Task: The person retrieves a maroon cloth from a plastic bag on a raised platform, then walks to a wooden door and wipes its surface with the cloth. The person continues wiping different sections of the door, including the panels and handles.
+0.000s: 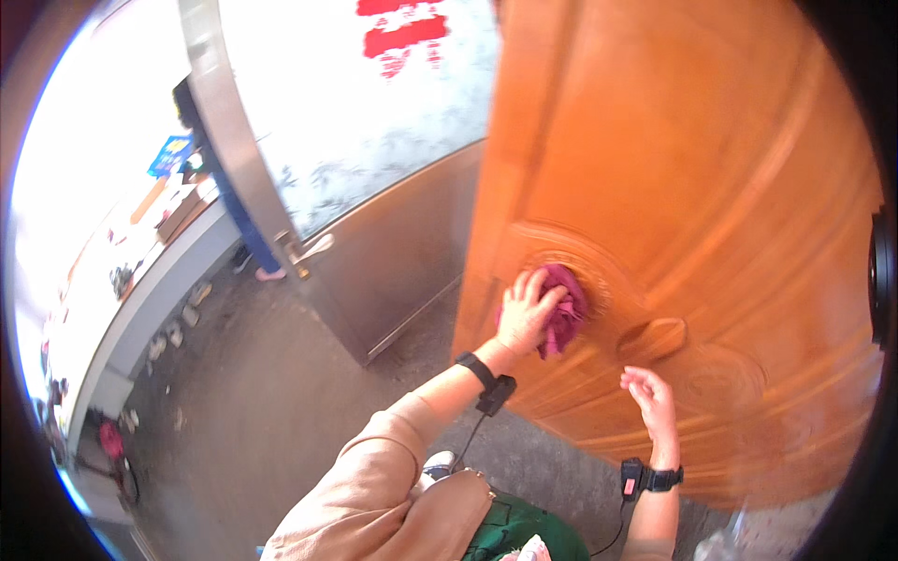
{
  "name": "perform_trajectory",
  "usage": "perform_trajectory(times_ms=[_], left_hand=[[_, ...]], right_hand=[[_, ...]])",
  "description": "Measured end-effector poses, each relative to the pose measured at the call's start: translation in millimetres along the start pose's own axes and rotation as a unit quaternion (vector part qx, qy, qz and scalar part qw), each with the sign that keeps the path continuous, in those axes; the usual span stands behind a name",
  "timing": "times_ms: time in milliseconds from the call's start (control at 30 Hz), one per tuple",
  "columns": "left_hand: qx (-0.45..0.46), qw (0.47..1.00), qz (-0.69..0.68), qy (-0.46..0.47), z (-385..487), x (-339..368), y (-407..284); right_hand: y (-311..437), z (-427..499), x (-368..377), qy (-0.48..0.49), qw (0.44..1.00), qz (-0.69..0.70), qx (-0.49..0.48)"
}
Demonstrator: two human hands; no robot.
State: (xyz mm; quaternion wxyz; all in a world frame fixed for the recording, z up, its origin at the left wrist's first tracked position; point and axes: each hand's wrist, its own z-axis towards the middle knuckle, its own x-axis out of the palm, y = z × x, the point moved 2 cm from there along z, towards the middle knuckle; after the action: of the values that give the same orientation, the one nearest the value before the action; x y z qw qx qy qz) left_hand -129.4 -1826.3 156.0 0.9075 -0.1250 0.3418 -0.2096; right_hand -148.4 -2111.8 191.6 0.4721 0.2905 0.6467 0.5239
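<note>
My left hand holds a bunched purple cloth against the carved wooden door. The cloth lies on a rounded relief near the door's left side, covering part of the carving. To the lower right, my right hand is raised beside the same door, with nothing in it. Its fingers are slightly bent, and whether they touch the wood I cannot tell. Just above that hand is an oval carved leaf shape. Each wrist wears a black strap with a small box and a cable.
A metal-framed glass door with a lever handle stands left of the wooden door. Farther left, a person stands by a long counter holding boxes. Several shoes lie below it. A clear plastic bag is at lower right.
</note>
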Motion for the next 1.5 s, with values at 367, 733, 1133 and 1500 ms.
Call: perform_trajectory(times_ms=[367, 733, 1133, 1500], left_hand=[[-0.100, 0.991, -0.084, 0.018, -1.4, -67.2, 12.4], [-0.024, 0.977, -0.025, -0.210, 82.6, -57.5, 34.2], [-0.302, 0.871, -0.207, -0.328, -75.8, 103.0, 83.3], [-0.445, 0.805, -0.260, -0.295, -87.4, 139.5, 9.5]], right_hand=[[4.1, 16.4, 63.0, 0.067, 0.996, 0.038, 0.050], [-4.2, -12.5, 28.7, 0.010, 0.997, 0.031, 0.063], [-45.6, -84.2, -29.6, -0.067, 0.974, 0.057, 0.209], [-71.6, -149.9, -75.7, -0.108, 0.956, 0.033, 0.272]])
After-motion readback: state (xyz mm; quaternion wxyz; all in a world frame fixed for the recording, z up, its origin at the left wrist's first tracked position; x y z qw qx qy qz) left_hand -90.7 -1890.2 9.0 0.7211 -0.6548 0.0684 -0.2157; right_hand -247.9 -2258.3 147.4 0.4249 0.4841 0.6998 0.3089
